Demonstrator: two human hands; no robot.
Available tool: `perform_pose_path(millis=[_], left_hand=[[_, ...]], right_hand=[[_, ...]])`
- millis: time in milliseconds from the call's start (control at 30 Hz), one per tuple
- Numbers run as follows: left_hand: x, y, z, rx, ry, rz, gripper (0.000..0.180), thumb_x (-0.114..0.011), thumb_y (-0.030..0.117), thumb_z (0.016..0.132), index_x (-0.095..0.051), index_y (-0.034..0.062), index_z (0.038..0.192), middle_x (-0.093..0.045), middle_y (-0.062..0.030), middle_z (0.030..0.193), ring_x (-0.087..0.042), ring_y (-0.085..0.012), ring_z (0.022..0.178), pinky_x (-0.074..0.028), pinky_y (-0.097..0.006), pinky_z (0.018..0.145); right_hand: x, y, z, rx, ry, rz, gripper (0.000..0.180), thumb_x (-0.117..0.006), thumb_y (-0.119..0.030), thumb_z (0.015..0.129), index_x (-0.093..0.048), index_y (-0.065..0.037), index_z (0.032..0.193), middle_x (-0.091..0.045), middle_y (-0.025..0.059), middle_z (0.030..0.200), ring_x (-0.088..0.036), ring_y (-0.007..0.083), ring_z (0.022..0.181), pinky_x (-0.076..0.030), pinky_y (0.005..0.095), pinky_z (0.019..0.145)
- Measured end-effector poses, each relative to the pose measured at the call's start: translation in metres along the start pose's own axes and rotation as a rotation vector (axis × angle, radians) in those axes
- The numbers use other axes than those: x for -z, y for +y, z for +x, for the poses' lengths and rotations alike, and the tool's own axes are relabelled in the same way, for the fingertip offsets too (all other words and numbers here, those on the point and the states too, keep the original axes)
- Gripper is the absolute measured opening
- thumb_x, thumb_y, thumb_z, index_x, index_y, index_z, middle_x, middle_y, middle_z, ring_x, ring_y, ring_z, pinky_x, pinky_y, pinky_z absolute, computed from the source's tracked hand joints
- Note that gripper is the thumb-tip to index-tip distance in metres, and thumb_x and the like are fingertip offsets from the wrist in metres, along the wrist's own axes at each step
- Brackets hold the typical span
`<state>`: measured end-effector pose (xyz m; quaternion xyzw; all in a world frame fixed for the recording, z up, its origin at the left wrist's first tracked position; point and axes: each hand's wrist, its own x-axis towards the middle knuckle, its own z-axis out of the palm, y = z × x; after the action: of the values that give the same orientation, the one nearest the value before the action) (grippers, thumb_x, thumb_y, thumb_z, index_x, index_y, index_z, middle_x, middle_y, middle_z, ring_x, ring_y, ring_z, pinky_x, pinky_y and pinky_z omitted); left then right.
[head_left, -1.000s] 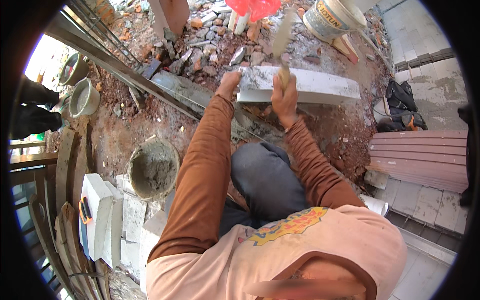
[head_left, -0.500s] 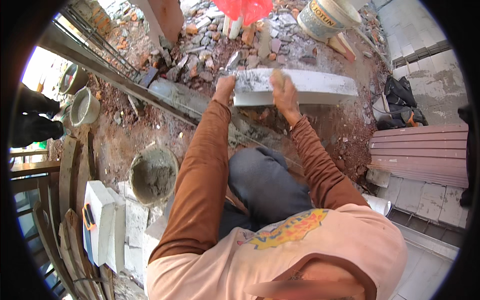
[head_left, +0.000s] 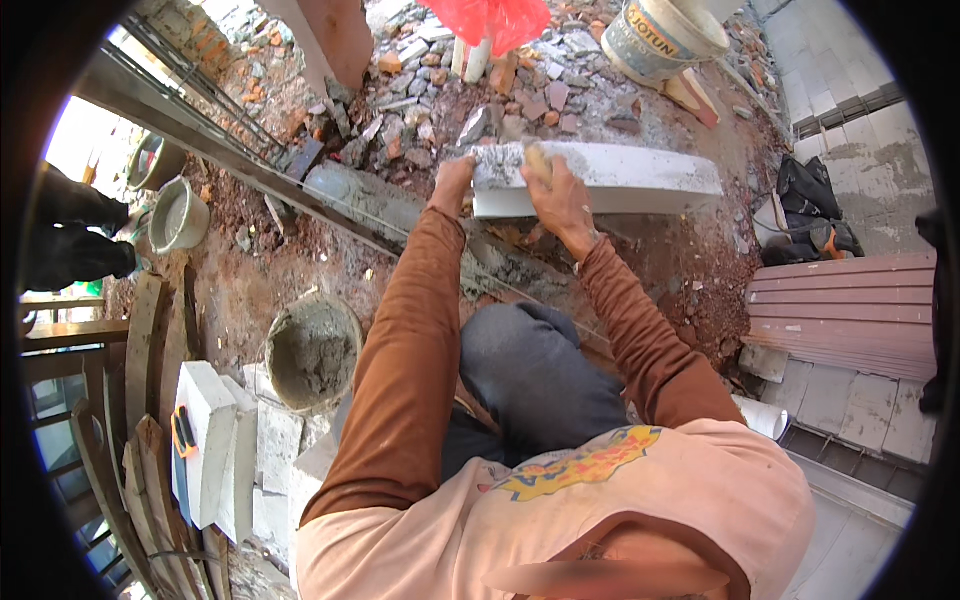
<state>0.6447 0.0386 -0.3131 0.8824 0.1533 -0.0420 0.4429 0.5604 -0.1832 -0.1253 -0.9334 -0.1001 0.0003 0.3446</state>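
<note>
A long white block (head_left: 640, 172), like lightweight concrete, lies crosswise in front of me, its top smeared grey towards the left end. My left hand (head_left: 455, 182) is closed at that left end, steadying the block. Over the block's left part my right hand (head_left: 560, 200) is wrapped round a tan, wooden-looking handle (head_left: 538, 163). Whatever is fixed to this handle is hidden or blurred. Beneath the block runs a grey mortar-covered strip (head_left: 365, 198), with a taut string (head_left: 520, 296) alongside.
Near my left knee stands a bucket of wet mortar (head_left: 313, 350). White blocks (head_left: 205, 440) are stacked left, a cutter with orange and black handle (head_left: 184, 432) on them. Rubble (head_left: 430, 85), a red plastic bag (head_left: 490, 22) and a white bucket (head_left: 655, 45) lie beyond. A person's dark-clad legs (head_left: 85, 235) show far left.
My right hand has slid left along the block with the tan handle, closer to my left hand. The left hand stays at the block's end. The whole view has shifted slightly.
</note>
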Motion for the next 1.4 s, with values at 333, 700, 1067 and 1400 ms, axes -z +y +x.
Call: perform_pose_path(millis=[333, 700, 1067, 1400], left_hand=[[-0.010, -0.008, 0.008, 0.385, -0.043, -0.518, 0.048, -0.059, 0.042, 0.096, -0.066, -0.0015, 0.116, -0.068, -0.0126, 0.095, -0.062, -0.0248, 0.084, -0.047, -0.041, 0.073], [0.017, 0.026, -0.022, 0.012, -0.105, -0.028, 0.033, -0.060, 0.026, 0.091, -0.071, 0.0046, 0.113, -0.073, -0.0184, 0.099, -0.073, -0.0325, 0.085, -0.059, -0.047, 0.075], [-0.015, -0.012, 0.014, 0.323, -0.036, -0.388, 0.061, -0.070, 0.046, 0.084, -0.068, -0.0075, 0.113, -0.070, -0.0245, 0.113, -0.068, -0.0367, 0.104, -0.053, -0.044, 0.087], [0.020, 0.041, -0.026, 0.526, 0.062, -0.655, 0.049, -0.072, 0.038, 0.082, -0.070, -0.0055, 0.105, -0.071, -0.0204, 0.106, -0.070, -0.0312, 0.094, -0.057, -0.045, 0.070]], right_hand=[[-0.017, -0.002, 0.003, 0.065, 0.063, 0.212, 0.058, -0.058, -0.051, 0.092, -0.058, 0.005, 0.105, -0.069, 0.0301, 0.087, -0.067, 0.0485, 0.084, -0.053, 0.0522, 0.079], [-0.009, -0.002, -0.012, -0.023, -0.148, -0.214, 0.058, -0.055, -0.052, 0.094, -0.055, 0.003, 0.113, -0.068, 0.0311, 0.087, -0.067, 0.0507, 0.086, -0.051, 0.0563, 0.078], [0.004, -0.002, -0.033, 0.100, -0.029, -0.100, 0.049, -0.057, -0.048, 0.095, -0.056, 0.000, 0.102, -0.068, 0.0310, 0.083, -0.067, 0.0492, 0.077, -0.054, 0.0536, 0.069], [-0.003, 0.006, -0.042, 0.166, 0.109, 0.113, 0.049, -0.058, -0.047, 0.094, -0.056, 0.000, 0.106, -0.067, 0.0317, 0.084, -0.066, 0.0506, 0.075, -0.053, 0.0556, 0.071]])
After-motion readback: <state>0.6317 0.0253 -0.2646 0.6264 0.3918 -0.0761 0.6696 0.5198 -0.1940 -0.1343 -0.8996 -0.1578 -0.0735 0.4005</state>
